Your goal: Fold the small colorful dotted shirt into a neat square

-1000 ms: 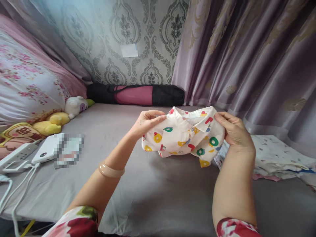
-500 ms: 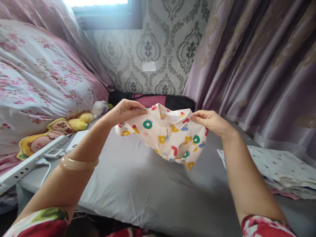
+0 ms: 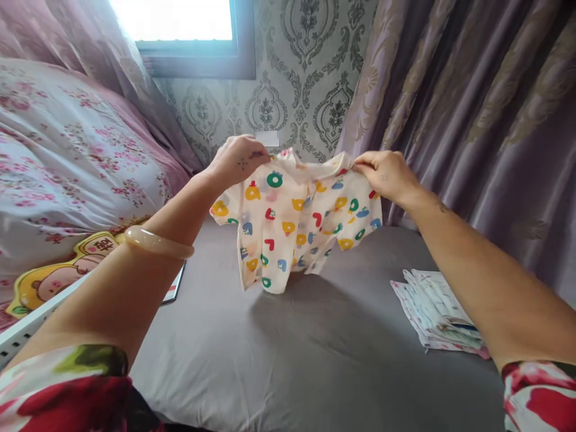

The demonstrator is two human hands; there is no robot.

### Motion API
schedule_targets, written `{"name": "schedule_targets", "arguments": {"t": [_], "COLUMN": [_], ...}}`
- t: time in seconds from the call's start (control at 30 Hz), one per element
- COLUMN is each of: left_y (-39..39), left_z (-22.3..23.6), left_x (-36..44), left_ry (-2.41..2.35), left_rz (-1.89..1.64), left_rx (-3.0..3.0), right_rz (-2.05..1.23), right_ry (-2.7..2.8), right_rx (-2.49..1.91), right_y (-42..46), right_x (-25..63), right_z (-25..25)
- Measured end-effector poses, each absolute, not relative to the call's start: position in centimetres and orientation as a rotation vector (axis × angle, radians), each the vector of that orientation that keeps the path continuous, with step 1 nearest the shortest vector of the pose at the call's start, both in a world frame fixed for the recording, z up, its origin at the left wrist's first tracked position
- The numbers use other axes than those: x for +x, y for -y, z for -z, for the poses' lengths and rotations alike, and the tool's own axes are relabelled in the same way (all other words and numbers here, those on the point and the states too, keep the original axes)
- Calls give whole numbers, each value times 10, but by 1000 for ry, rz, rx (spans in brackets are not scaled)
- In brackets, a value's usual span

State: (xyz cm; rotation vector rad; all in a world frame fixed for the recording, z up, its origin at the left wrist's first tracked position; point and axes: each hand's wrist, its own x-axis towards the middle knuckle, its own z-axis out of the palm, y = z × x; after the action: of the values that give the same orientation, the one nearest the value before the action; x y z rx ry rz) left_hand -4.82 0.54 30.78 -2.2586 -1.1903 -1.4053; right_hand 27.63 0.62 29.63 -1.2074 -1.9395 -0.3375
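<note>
A small cream child's shirt (image 3: 292, 222) printed with coloured letters and rings hangs unfolded in the air above the grey bed sheet (image 3: 292, 348). My left hand (image 3: 238, 159) pinches its left shoulder. At the other shoulder my right hand (image 3: 387, 174) pinches the cloth too. Both hands are closed on the fabric, raised in front of the patterned wall. The shirt's hem hangs just above the sheet. A pale bangle (image 3: 155, 242) sits on my left wrist.
A stack of folded light clothes (image 3: 438, 309) lies on the sheet at the right. A flowered pink quilt (image 3: 67, 162) is piled at the left, with a cartoon cushion (image 3: 58, 279) and a white power strip (image 3: 20, 333) below it. Purple curtains (image 3: 472, 108) hang along the right; a window (image 3: 180, 30) is above.
My hands have lifted the bunched shirt from low over the sheet to up high and spread it, so it now hangs open. The view has tilted upward.
</note>
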Motion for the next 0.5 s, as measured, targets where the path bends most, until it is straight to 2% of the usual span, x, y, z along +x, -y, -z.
{"name": "schedule_targets", "arguments": {"t": [0.1,0.3,0.4,0.5], "left_y": [-15,-38,-44,-49], "left_z": [-315,-313,-306,-301], "left_x": [-40,-28,-21,-14], "left_ry": [1102,1216,1351,1453], "left_rz": [1537,1410,1314,1424], "left_rx": [-2088,-2205,-2259,-2142], "right_rz": [464,719,707,733], "right_ry": [1830,1788,1901,1863], "right_rx": [-1172,-1207,-1253,-1274], "right_y": [-10,-23,-30,-36], "right_x": [277,281,283,283], "right_z": [-305,-312,-309,-305]}}
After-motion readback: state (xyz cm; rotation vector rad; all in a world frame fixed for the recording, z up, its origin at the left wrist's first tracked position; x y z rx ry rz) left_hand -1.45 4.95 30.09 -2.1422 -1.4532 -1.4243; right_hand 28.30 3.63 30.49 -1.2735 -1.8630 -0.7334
